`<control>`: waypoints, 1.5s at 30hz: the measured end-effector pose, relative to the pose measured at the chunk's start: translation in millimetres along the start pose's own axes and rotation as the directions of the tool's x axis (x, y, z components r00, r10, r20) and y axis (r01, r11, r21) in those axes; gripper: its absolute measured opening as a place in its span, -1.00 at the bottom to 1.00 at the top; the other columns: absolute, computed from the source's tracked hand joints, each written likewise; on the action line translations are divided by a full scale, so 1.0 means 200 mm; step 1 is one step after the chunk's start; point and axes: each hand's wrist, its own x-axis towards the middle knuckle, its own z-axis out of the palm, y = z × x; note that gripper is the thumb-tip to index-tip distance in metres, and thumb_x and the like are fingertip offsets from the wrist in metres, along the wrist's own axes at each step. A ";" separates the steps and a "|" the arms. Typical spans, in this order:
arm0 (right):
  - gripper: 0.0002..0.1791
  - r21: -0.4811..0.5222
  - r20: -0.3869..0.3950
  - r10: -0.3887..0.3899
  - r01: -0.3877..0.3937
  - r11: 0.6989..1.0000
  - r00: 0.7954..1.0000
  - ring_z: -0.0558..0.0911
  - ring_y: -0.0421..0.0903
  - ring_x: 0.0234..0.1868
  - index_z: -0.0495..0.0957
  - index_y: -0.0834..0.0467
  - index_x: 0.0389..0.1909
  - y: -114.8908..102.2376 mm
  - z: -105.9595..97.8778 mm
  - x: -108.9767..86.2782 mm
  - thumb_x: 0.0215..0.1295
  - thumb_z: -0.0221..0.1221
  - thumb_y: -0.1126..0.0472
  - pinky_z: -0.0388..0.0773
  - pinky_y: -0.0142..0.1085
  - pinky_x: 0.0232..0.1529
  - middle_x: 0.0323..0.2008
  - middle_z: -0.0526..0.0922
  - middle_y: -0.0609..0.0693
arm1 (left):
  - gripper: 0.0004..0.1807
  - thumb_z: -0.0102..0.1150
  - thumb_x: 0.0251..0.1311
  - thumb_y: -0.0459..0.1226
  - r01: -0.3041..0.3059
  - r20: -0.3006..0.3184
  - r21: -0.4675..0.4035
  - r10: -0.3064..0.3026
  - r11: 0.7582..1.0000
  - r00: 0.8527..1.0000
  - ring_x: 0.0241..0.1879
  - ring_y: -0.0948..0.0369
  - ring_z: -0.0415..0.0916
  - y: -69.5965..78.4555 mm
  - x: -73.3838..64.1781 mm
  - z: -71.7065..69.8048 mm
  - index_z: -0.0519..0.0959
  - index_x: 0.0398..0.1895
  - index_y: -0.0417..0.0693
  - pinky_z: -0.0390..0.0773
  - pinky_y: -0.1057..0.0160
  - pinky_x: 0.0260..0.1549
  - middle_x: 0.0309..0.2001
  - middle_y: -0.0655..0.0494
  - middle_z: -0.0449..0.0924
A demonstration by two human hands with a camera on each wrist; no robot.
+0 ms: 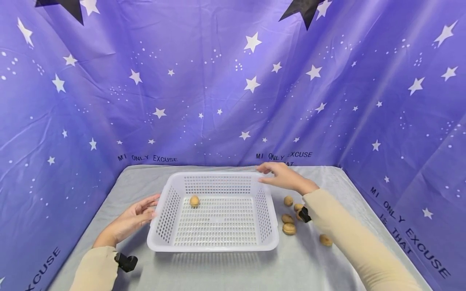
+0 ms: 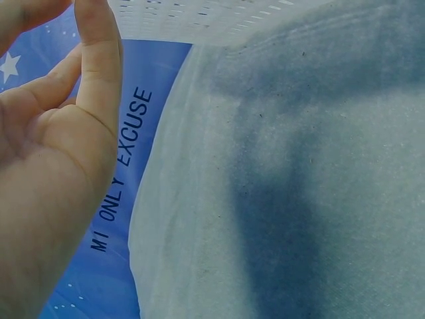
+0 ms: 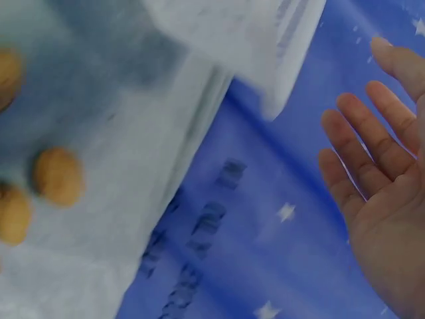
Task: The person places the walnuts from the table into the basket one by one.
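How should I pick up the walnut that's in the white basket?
I'd come straight down from above and gently pinch the walnut around its middle, left and right. It's small and roundish, the basket is open on top, and bare floor shows on both those sides, so there should be room.

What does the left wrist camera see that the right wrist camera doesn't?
Only the left wrist view shows the left hand. Only the right wrist view shows the right hand, fingers apart, and some walnuts on the cloth. Both show part of the white basket, the pale cloth and the starry curtain with black letters.
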 end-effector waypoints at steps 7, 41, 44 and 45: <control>-0.50 0.017 0.010 0.070 -0.070 0.997 0.998 0.58 0.14 0.11 0.53 0.27 0.20 0.22 0.00 -0.16 0.39 0.26 0.03 0.50 0.09 0.15 0.12 0.62 0.16 | -0.30 -0.08 0.42 -0.57 -0.007 0.016 -0.002 0.007 1.000 1.000 0.11 0.18 0.55 -0.01 -0.01 -0.01 -0.10 0.54 -0.41 0.54 0.20 0.10 0.31 -0.11 0.38; -0.67 0.166 0.037 0.315 -0.317 0.934 0.948 0.61 -0.11 -0.18 0.64 0.24 -0.07 0.59 0.20 -0.41 0.23 0.38 0.13 0.54 -0.19 -0.05 -0.25 0.66 -0.04 | -0.28 -0.04 0.40 -0.56 -0.003 -0.006 0.005 0.003 1.000 1.000 0.12 0.15 0.54 -0.01 0.00 -0.01 -0.09 0.53 -0.42 0.56 0.17 0.07 0.29 -0.10 0.40; -0.67 0.176 0.037 0.295 -0.297 0.939 0.955 0.61 -0.11 -0.18 0.62 0.25 -0.08 0.57 0.18 -0.40 0.25 0.38 0.14 0.56 -0.23 -0.09 -0.24 0.66 -0.02 | -0.28 -0.04 0.40 -0.56 -0.007 -0.002 -0.001 0.007 1.000 1.000 0.12 0.15 0.54 -0.01 0.00 -0.01 -0.09 0.53 -0.43 0.56 0.18 0.07 0.28 -0.07 0.41; -0.68 0.179 0.035 0.291 -0.292 0.940 0.956 0.61 -0.10 -0.19 0.62 0.26 -0.08 0.57 0.16 -0.39 0.25 0.37 0.15 0.57 -0.24 -0.10 -0.24 0.66 -0.01 | -0.28 -0.04 0.40 -0.57 -0.011 0.001 -0.004 0.011 1.000 1.000 0.11 0.15 0.54 -0.01 0.00 -0.01 -0.09 0.53 -0.43 0.56 0.18 0.07 0.28 -0.06 0.42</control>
